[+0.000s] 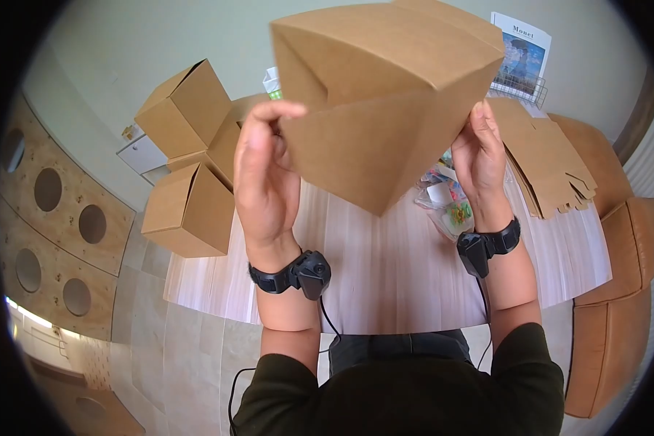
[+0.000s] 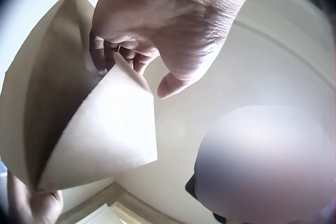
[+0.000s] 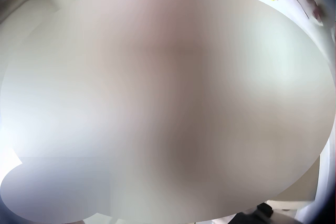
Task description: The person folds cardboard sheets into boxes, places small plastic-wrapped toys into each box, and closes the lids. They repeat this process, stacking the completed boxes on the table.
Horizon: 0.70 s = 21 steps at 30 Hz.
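A brown cardboard box (image 1: 370, 109) is held up above the table, tilted with one corner pointing down. My left hand (image 1: 265, 174) is at its left side, the index finger extended along the edge. In the left wrist view, the left hand (image 2: 168, 29) has its other fingers curled at the tip of a flap (image 2: 113, 124), while the thumb stands away from the cardboard. On the box's right side my right hand (image 1: 479, 156) grips the lower edge, thumb up against it. Part of that hand is hidden behind the box. The right wrist view is mostly blurred.
Several folded boxes (image 1: 185, 211) are stacked at the table's left. Flat cardboard sheets (image 1: 545, 160) lie at the right, beside clear bags (image 1: 450, 211) of colourful small items. A wire rack (image 1: 519, 86) with a Monet print stands behind. A brown sofa (image 1: 614, 327) borders the wood-grain table (image 1: 385, 291).
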Motion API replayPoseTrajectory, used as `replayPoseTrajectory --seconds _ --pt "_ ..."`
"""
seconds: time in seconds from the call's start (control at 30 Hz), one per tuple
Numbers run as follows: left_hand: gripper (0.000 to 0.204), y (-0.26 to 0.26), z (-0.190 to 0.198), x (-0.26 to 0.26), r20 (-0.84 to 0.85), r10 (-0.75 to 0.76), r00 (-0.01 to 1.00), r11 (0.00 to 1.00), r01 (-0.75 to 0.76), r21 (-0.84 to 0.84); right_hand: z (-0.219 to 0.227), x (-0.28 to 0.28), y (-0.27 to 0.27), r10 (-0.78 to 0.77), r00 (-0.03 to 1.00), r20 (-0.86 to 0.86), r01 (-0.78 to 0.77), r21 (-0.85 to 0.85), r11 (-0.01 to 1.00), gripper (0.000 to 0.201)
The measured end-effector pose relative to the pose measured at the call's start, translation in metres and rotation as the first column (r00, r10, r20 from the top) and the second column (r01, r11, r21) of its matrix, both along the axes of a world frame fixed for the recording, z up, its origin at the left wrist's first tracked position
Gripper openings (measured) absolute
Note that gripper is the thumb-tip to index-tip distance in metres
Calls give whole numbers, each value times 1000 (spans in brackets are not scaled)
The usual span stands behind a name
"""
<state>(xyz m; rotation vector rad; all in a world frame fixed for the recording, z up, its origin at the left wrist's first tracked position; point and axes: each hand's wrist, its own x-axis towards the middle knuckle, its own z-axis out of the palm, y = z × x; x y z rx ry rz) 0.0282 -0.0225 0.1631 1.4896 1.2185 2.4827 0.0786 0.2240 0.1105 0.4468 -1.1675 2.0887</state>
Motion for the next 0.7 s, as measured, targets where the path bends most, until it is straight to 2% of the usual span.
replayPoseTrajectory --seconds 0.03,0.07,0.13,0.17,0.2,0.27,0.3,0.33,0.37,0.4,0.5,0.63,0.7 --pt "44 -2 -2 -6 -34 -103 994 993 105 62 -2 -3 3 -45 999 6 45 -11 999 39" --pt "50 -4 -1 -13 -202 -262 944 963 269 8 -4 -7 7 -35 999 13 36 -48 998 39" --pt "52 -4 -8 -4 -143 -231 962 972 223 -72 -8 -12 15 -22 999 27 25 -124 992 38" --pt "45 -3 -11 2 -134 -228 964 969 212 -123 -10 -12 18 9 1000 17 -7 -140 990 38" --pt "39 -1 -9 6 -147 -165 975 975 138 -177 -12 -12 21 41 999 6 -40 -154 987 38" --pt "31 4 -5 14 -224 60 973 967 -112 -229 -9 -10 22 69 998 -15 -70 -152 986 40" --pt "34 11 -4 12 -304 253 918 927 -320 -194 -8 -8 20 65 998 -26 -68 -138 988 41" --pt "41 18 -4 11 -361 441 822 840 -519 -156 -5 -6 17 62 997 -36 -66 -126 990 43" --pt "50 25 -3 8 -450 638 624 665 -742 -86 -3 -3 15 50 998 -43 -54 -100 994 45" --pt "60 29 -3 5 -514 773 371 437 -899 9 -1 0 12 38 998 -50 -41 -74 996 47" --pt "83 33 -9 -11 -400 653 643 677 -733 -73 5 8 6 36 997 -73 -36 4 999 52" --pt "88 28 -2 -3 -353 684 639 665 -745 -59 10 20 -1 39 996 -84 -31 99 995 55" --pt "82 19 -2 -9 -385 719 579 596 -798 -86 15 28 -10 27 991 -129 -9 140 990 48"
